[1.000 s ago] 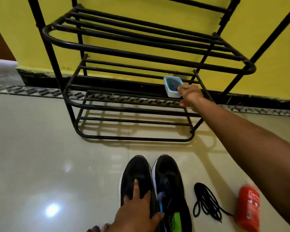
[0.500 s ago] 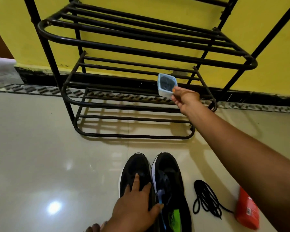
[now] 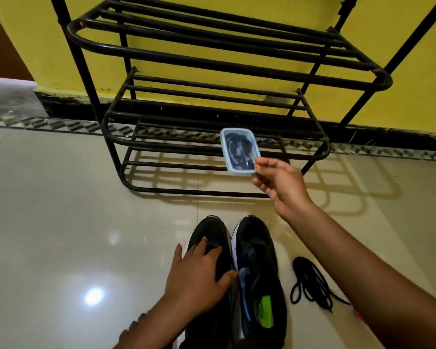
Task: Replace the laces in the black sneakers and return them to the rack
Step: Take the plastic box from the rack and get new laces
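Observation:
Two black sneakers stand side by side on the floor, toes toward the rack: the left sneaker point(image 3: 212, 238) and the right sneaker point(image 3: 258, 268), which shows a blue and green insole. My left hand point(image 3: 196, 275) rests flat on the left sneaker with fingers spread. My right hand point(image 3: 281, 185) pinches the corner of a small clear box with a light blue rim point(image 3: 239, 151), dark laces inside, held in the air in front of the rack's lower shelves. A loose black lace point(image 3: 310, 283) lies on the floor right of the sneakers.
The black metal shoe rack point(image 3: 212, 66) stands against the yellow wall, its bar shelves bare. Glossy beige floor tiles point(image 3: 73, 222) spread to the left. A sliver of a red object point(image 3: 357, 315) shows under my right forearm.
My right hand has lifted the laces box off the rack shelf and drawn it back toward me and lower. My left hand has stayed on the left sneaker.

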Demonstrator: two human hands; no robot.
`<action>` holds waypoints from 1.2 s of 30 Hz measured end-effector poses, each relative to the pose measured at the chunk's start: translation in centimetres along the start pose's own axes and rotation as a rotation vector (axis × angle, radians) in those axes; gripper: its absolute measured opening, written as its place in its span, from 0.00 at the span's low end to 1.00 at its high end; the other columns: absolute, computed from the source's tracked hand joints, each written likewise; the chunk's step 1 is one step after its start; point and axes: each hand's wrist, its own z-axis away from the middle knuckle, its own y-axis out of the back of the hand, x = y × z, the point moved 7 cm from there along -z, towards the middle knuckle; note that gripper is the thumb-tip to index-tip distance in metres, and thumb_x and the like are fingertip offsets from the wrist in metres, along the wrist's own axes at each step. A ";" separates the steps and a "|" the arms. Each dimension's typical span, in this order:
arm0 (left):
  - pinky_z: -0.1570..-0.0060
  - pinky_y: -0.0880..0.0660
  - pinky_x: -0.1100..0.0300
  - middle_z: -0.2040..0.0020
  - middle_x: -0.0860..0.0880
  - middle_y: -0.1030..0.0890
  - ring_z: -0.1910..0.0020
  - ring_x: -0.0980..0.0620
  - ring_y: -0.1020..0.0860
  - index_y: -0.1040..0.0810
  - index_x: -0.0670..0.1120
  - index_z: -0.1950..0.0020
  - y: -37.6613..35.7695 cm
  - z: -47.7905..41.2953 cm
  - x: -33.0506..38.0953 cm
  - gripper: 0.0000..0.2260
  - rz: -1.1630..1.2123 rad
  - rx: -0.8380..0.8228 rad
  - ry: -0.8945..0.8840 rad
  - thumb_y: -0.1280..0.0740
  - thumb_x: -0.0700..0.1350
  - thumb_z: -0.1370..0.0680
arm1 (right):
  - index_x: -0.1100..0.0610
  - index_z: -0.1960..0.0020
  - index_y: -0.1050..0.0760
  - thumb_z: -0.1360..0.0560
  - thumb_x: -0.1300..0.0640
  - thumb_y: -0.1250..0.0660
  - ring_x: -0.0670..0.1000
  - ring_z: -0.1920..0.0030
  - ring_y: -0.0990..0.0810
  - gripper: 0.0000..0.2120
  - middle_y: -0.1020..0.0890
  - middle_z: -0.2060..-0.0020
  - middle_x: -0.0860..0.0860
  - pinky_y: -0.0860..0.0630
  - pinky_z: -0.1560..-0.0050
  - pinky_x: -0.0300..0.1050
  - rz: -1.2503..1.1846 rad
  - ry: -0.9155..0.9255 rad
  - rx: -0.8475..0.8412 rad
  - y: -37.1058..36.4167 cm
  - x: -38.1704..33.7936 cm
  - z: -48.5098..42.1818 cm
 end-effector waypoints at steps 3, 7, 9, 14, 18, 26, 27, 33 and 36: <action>0.27 0.55 0.50 0.23 0.48 0.48 0.26 0.52 0.44 0.50 0.51 0.24 0.7 0.0 -0.6 0.33 0.063 0.101 0.013 0.45 0.63 0.23 | 0.56 0.52 0.25 0.26 0.72 0.39 0.49 0.63 0.21 0.12 0.19 0.56 0.55 0.22 0.62 0.40 0.121 0.009 -0.038 -0.1 1.7 2.1; 0.30 0.41 0.58 0.23 0.52 0.57 0.25 0.53 0.46 0.66 0.49 0.25 2.6 0.5 -2.3 0.46 0.370 0.315 -0.007 0.35 0.61 0.27 | 0.55 0.42 0.30 0.26 0.73 0.41 0.51 0.63 0.20 0.19 0.21 0.54 0.58 0.22 0.67 0.39 0.106 -0.144 -0.124 -1.7 6.4 4.6; 0.31 0.40 0.61 0.26 0.55 0.64 0.25 0.58 0.53 0.69 0.55 0.29 3.2 0.9 -2.8 0.46 0.407 0.432 -0.104 0.32 0.57 0.27 | 0.57 0.41 0.28 0.26 0.74 0.42 0.51 0.64 0.21 0.19 0.21 0.55 0.59 0.22 0.70 0.37 0.075 -0.235 -0.180 -2.8 8.8 5.9; 0.37 0.30 0.54 0.26 0.50 0.62 0.25 0.48 0.56 0.57 0.55 0.27 0.4 1.4 -6.3 0.40 0.284 0.495 -0.082 0.31 0.51 0.26 | 0.61 0.38 0.28 0.25 0.74 0.43 0.52 0.63 0.20 0.19 0.19 0.59 0.55 0.21 0.68 0.38 0.066 -0.381 -0.306 -6.0 14.0 8.1; 0.52 0.23 0.50 0.26 0.40 0.41 0.29 0.37 0.43 0.34 0.51 0.29 -0.5 2.8 -10.5 0.30 0.181 0.673 -0.046 0.29 0.47 0.29 | 0.57 0.42 0.28 0.24 0.74 0.43 0.45 0.64 0.20 0.17 0.21 0.61 0.51 0.22 0.67 0.35 0.220 -0.364 -0.408 -9.2 15.2 8.1; 0.61 0.20 0.54 0.36 0.42 0.25 0.37 0.41 0.31 0.24 0.43 0.37 -3.5 4.3 -14.8 0.37 0.178 0.596 -0.021 0.22 0.30 0.45 | 0.61 0.45 0.25 0.23 0.69 0.41 0.49 0.64 0.21 0.11 0.22 0.64 0.52 0.22 0.60 0.40 0.665 -0.309 -0.602 -13.7 18.7 8.5; 0.61 0.20 0.53 0.36 0.42 0.25 0.37 0.40 0.30 0.24 0.43 0.37 -3.9 4.7 -15.2 0.37 0.179 0.600 -0.015 0.23 0.28 0.46 | 0.63 0.45 0.24 0.24 0.69 0.40 0.52 0.61 0.20 0.11 0.21 0.62 0.55 0.22 0.58 0.42 0.696 -0.315 -0.625 -13.8 19.4 8.9; 0.41 0.32 0.41 0.39 0.42 0.22 0.40 0.42 0.24 0.21 0.44 0.41 -5.7 5.8 -16.7 0.18 -0.012 0.617 -0.120 0.39 0.39 0.29 | 0.58 0.25 0.48 0.36 0.51 0.23 0.57 0.30 0.34 0.49 0.35 0.29 0.55 0.35 0.32 0.50 1.080 -0.006 -0.754 -14.6 22.2 9.4; 0.33 0.37 0.49 0.40 0.42 0.21 0.40 0.42 0.23 0.21 0.42 0.41 -5.7 5.9 -16.7 0.16 -0.051 0.635 -0.167 0.35 0.45 0.27 | 0.55 0.24 0.62 0.40 0.43 0.22 0.57 0.29 0.38 0.62 0.36 0.28 0.51 0.37 0.31 0.48 1.168 0.107 -0.727 -15.0 22.4 8.7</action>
